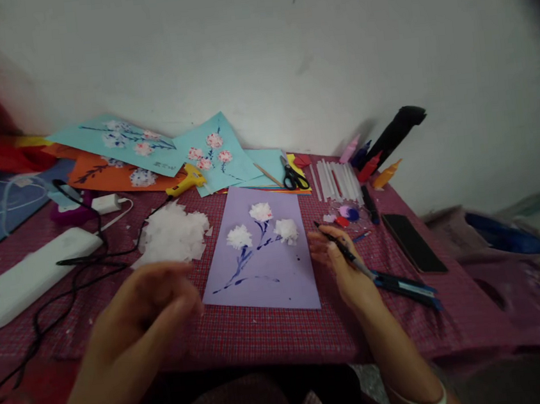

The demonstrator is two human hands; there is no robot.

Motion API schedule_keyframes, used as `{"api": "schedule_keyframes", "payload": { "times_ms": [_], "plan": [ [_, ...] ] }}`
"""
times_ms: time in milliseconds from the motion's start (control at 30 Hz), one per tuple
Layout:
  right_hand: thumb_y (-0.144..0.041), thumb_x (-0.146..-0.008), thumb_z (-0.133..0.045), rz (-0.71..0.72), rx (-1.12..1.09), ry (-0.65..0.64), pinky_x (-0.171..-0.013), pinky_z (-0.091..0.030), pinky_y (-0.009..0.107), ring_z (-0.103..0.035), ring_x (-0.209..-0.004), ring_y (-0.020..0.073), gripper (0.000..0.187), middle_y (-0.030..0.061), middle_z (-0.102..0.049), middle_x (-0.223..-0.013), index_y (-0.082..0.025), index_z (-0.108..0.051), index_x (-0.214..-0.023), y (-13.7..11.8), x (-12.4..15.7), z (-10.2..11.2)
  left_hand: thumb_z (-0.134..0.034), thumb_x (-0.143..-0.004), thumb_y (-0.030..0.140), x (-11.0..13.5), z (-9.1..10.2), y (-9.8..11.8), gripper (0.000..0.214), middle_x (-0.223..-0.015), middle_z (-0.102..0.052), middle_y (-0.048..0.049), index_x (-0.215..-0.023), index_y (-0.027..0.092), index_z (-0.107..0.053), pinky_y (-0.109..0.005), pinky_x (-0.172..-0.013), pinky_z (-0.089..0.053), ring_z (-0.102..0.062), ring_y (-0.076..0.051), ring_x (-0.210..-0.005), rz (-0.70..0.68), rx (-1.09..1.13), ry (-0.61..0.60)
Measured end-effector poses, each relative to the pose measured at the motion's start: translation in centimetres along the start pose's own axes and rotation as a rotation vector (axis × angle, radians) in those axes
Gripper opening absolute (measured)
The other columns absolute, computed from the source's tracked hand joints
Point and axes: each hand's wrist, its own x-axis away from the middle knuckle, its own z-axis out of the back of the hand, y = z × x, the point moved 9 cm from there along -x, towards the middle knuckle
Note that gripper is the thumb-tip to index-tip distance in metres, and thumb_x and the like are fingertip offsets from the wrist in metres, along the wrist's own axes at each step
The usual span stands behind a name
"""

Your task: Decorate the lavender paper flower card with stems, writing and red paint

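Note:
A lilac paper sheet (268, 273) lies in front of me, with a blue painted branch and three white tissue flowers (260, 212) glued near its top. My right hand (347, 271) rests at the sheet's right edge and holds a dark pen (339, 246) loosely, tip pointing up-left. My left hand (148, 305) hovers left of the sheet, blurred, fingers curled together; nothing can be made out in it. A heap of white tissue (172, 235) lies just beyond it.
Teal and orange flower pictures (123, 140) lean at the back wall. A yellow glue gun (185, 182), scissors (294, 177), white straws (338, 179), markers (404, 284), a black phone (414, 241), a white power strip (26, 272) and black cables lie on the checked red cloth (264, 331).

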Motion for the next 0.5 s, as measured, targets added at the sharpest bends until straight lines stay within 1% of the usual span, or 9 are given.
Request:
{"api": "schedule_keyframes", "payload": {
  "times_ms": [33,100,133,167,200,233,333,400,500],
  "plan": [
    [-0.05,-0.091,-0.053,-0.018,-0.002,-0.003,-0.09,-0.054,0.042,-0.065,-0.104,0.0206,0.036,0.008,-0.064,-0.12,-0.028,-0.054,-0.12,0.3,0.9,0.2,-0.052,-0.088,0.05,-1.4,0.1,0.6,0.046,-0.104,-0.066,-0.0049,-0.125,0.023,-0.049,-0.034,-0.083,-0.049,-0.061,-0.024,-0.094,-0.057,-0.111,0.039],
    [-0.05,-0.092,-0.052,-0.062,-0.014,-0.011,-0.093,-0.053,0.043,-0.064,-0.108,0.0212,0.036,0.0076,-0.064,-0.122,-0.029,-0.053,-0.12,1.0,2.4,0.4,-0.048,-0.087,0.049,-3.9,-0.3,1.1,0.043,-0.101,-0.067,-0.0089,-0.117,0.018,-0.051,-0.037,-0.083,-0.046,-0.063,-0.028,-0.092,-0.156,-0.427,0.066],
    [-0.051,-0.092,-0.051,-0.082,-0.017,-0.014,-0.093,-0.053,0.043,-0.063,-0.109,0.0215,0.036,0.0075,-0.064,-0.123,-0.029,-0.053,-0.121,1.2,3.0,0.4,-0.043,-0.089,0.047,-5.1,-0.9,0.5,0.039,-0.099,-0.067,-0.0108,-0.112,0.017,-0.052,-0.04,-0.083,-0.046,-0.063,-0.03,-0.091,-0.147,-0.555,0.033],
    [-0.051,-0.092,-0.051,-0.1,-0.014,-0.018,-0.093,-0.053,0.043,-0.064,-0.109,0.0218,0.037,0.0074,-0.065,-0.123,-0.029,-0.053,-0.121,1.4,3.5,0.4,-0.039,-0.09,0.046,-6.0,-1.1,0.0,0.037,-0.1,-0.067,-0.0121,-0.109,0.017,-0.053,-0.041,-0.083,-0.045,-0.064,-0.03,-0.091,-0.15,-0.624,0.038],
    [-0.052,-0.091,-0.051,-0.116,-0.008,-0.021,-0.092,-0.053,0.042,-0.064,-0.109,0.0221,0.038,0.0072,-0.065,-0.123,-0.029,-0.053,-0.122,1.5,3.8,0.3,-0.036,-0.09,0.045,-6.7,-1.3,-0.5,0.036,-0.098,-0.067,-0.0118,-0.106,0.018,-0.053,-0.041,-0.082,-0.046,-0.064,-0.03,-0.09,-0.157,-0.641,0.049],
    [-0.052,-0.091,-0.051,-0.13,-0.002,-0.023,-0.091,-0.053,0.041,-0.064,-0.109,0.0222,0.038,0.0069,-0.066,-0.123,-0.03,-0.054,-0.121,1.6,4.1,0.2,-0.035,-0.089,0.045,-7.2,-1.5,-0.9,0.035,-0.096,-0.068,-0.0104,-0.104,0.019,-0.053,-0.039,-0.08,-0.047,-0.064,-0.029,-0.088,-0.177,-0.608,0.051],
    [-0.052,-0.091,-0.051,-0.134,-0.009,-0.02,-0.092,-0.053,0.04,-0.067,-0.101,0.0215,0.035,0.0058,-0.07,-0.112,-0.029,-0.056,-0.117,1.8,4.2,-0.1,-0.038,-0.086,0.046,-7.7,-2.5,-1.4,0.032,-0.088,-0.067,-0.0052,-0.094,0.02,-0.055,-0.033,-0.075,-0.049,-0.064,-0.024,-0.082,-0.264,-0.406,0.017],
    [-0.051,-0.092,-0.051,-0.106,-0.019,-0.007,-0.093,-0.052,0.04,-0.067,-0.096,0.0209,0.033,0.0049,-0.071,-0.104,-0.028,-0.058,-0.114,1.9,4.2,0.0,-0.044,-0.083,0.045,-7.5,-3.3,-1.4,0.03,-0.085,-0.067,-0.0039,-0.089,0.02,-0.057,-0.032,-0.075,-0.051,-0.064,-0.022,-0.08,-0.294,-0.32,-0.017],
    [-0.048,-0.093,-0.05,-0.09,-0.003,0.0,-0.093,-0.051,0.04,-0.068,-0.095,0.0207,0.031,0.0048,-0.071,-0.101,-0.027,-0.059,-0.113,2.4,4.8,0.5,-0.048,-0.081,0.045,-6.3,-4.2,-1.4,0.029,-0.085,-0.07,-0.0036,-0.088,0.019,-0.061,-0.031,-0.075,-0.053,-0.066,-0.022,-0.082,-0.277,-0.268,-0.067]
  ]
}}
